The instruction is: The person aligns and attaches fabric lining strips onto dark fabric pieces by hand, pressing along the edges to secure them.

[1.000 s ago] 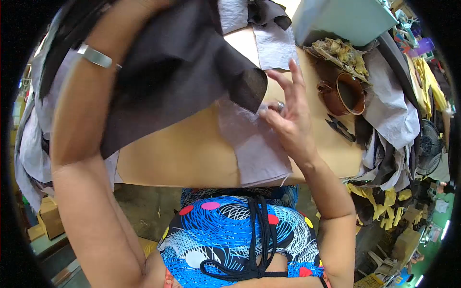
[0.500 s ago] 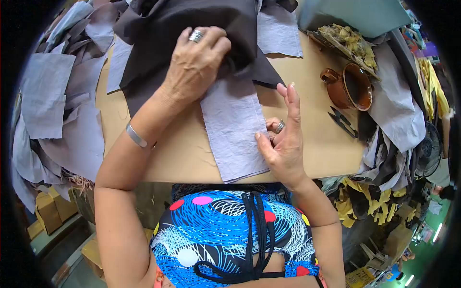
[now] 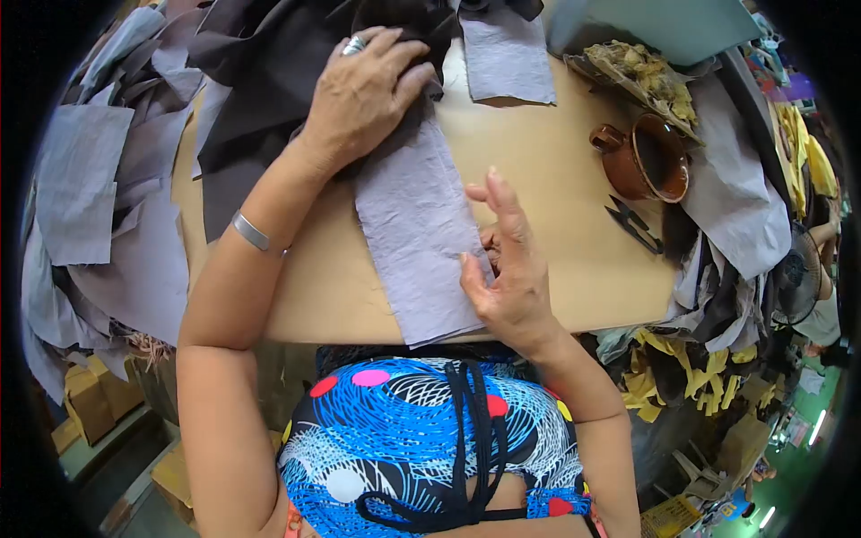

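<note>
Resting on the right edge of the pale cloth strip (image 3: 421, 224) is the thumb of my right grip (image 3: 516, 287). Its index finger is raised, and other fingers curl near the same edge; I cannot tell if they pinch the cloth. The strip lies lengthwise on the tan surface (image 3: 574, 278), and its lower end comes to the near border. Farther up, my left grip (image 3: 363, 99) lies with bent fingers over the rumpled dark cloth (image 3: 256, 117), where the strip's upper end meets it. From here I cannot tell if these fingers are clenched on the fabric.

To my left, overlapping grey pieces (image 3: 76, 188) make a loose pile. To my right, small dark snips (image 3: 635, 224) lie just below the brown cup (image 3: 632, 166), which is tipped so that its opening faces right. Beyond the cup is a rough yellowish clump (image 3: 655, 85), near the pale blue-grey panel (image 3: 664, 31). Another pale piece (image 3: 507, 63) lies past my hands. Well apart, at the far right, stands a fan (image 3: 796, 278).
</note>
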`<state>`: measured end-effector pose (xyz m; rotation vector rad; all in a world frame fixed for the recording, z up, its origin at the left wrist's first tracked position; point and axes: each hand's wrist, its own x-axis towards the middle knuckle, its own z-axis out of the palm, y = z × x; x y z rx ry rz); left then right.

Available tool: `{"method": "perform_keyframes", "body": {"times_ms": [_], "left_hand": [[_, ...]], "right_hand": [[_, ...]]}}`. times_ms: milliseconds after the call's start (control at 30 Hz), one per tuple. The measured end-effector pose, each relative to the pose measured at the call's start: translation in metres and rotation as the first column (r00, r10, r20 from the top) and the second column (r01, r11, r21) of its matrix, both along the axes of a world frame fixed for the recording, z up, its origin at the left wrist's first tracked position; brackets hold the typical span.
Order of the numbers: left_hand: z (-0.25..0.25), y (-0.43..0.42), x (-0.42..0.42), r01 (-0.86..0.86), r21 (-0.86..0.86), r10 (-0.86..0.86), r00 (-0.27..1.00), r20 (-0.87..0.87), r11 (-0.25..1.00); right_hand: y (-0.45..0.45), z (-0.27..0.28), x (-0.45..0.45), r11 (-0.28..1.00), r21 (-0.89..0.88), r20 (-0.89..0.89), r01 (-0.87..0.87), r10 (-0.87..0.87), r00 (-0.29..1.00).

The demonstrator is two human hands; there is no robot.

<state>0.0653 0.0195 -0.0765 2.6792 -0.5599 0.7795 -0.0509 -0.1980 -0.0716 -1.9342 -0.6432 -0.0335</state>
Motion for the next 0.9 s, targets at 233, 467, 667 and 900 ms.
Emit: {"method": "perform_keyframes", "body": {"times_ms": [233, 467, 667, 900], "left_hand": [[-0.002, -0.006, -0.009, 0.02, -0.044, -0.026, 0.992, -0.122, 0.999], [-0.005, 0.001, -0.004, 0.036, -0.102, -0.049, 0.991, -0.125, 0.994], [-0.007, 0.002, -0.004, 0.008, -0.092, -0.02, 0.992, -0.125, 0.996], [-0.01, 0.002, -0.002, 0.032, -0.081, -0.038, 0.997, -0.071, 0.996]], "right_hand": [[-0.092, 0.071, 0.04, 0.741, -0.405, 0.519, 0.536, -0.296, 0.802], [-0.145, 0.083, 0.08, 0.458, -0.741, 0.466, 0.491, -0.176, 0.867], [-0.138, 0.087, 0.079, 0.4, -0.756, 0.488, 0.517, -0.182, 0.854], [-0.133, 0.076, 0.081, 0.311, -0.804, 0.466, 0.507, -0.201, 0.862]]}}
